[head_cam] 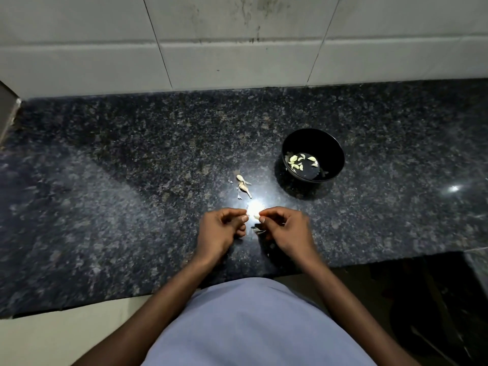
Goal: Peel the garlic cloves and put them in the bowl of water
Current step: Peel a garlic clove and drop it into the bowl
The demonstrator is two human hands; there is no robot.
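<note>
Fingers [262,220] pinch garlic clove [256,216] (unlabelled).

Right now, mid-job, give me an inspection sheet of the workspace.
Surface: dark speckled counter, with lamp glare in front of the hands.
Job's things: black bowl holding peeled cloves in water; unpeeled cloves left of it; one clove pinched at the right fingertips.
Clutter: skin scraps below the hands.
Grips: left hand curled, contents not visible; right hand shut on the clove.
Cables: nothing seen.
Surroundings: stained white wall tiles behind.
</note>
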